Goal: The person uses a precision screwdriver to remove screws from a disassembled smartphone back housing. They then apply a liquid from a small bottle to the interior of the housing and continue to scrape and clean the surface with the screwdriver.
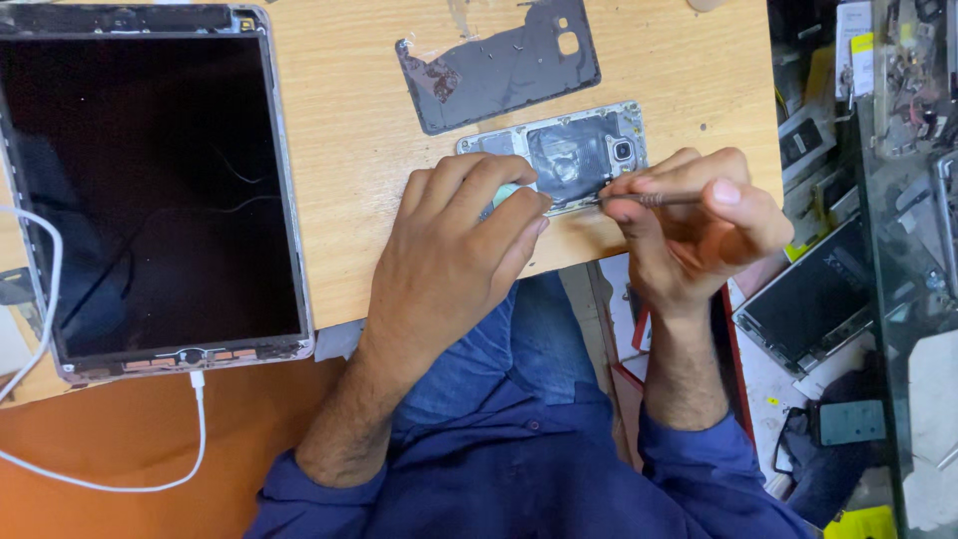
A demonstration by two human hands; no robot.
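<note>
Starting at the far left, well away from either grip, we see a large tablet point(150, 190) lying screen-up on the wooden counter point(349, 130). A white cable point(198, 399) is plugged into the tablet's near edge and trails off the counter. The tablet lies off to the side, so it seems parked there, out of the working area.

Moving right, our left hand point(449, 255) lies palm-down over the near end of the opened phone point(579, 155). Its fingers are curled and pressed together on the phone, with something pale green just showing beneath them. We judge this grip is there to pin the phone flat so it cannot slide. The wrist is low and the forearm runs straight back toward us.

Just beyond that grip, apart from the phone, lies the removed dark back cover point(499, 65), inner side up. It seems set there to stay within reach but clear of the tool.

To the right, our right hand point(699, 215) pinches a thin metal tool point(649, 200) between thumb and fingers, closed tight on its shaft. The tool lies almost level, and its tip meets the phone's near edge, between the two grips. That wrist is bent inward, knuckles up.

Beyond the counter's right edge, cluttered shelves point(858, 200) hold assorted parts.
</note>
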